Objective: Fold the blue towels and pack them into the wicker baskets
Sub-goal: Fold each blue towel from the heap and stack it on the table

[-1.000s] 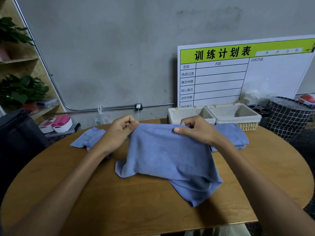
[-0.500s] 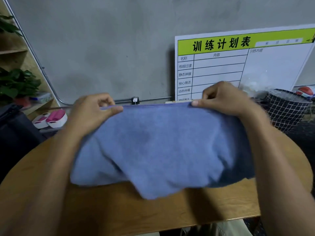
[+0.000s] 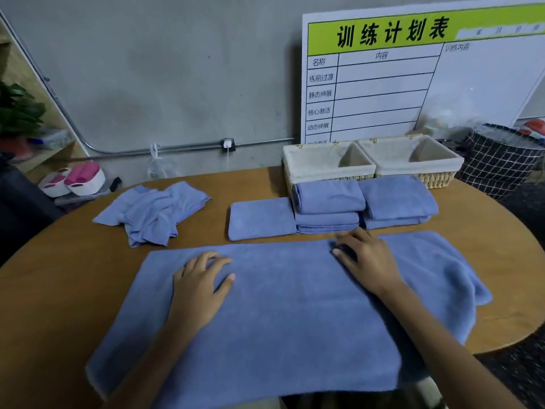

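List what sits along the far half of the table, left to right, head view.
Crumpled blue towels → single folded towel → folded stack in front of left wicker basket → second folded stack in front of right wicker basket.

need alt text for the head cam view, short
Both hands, left hand and right hand, press flat on a spread blue towel on a wooden table. Behind lie folded towels, a crumpled towel and two empty wicker baskets.
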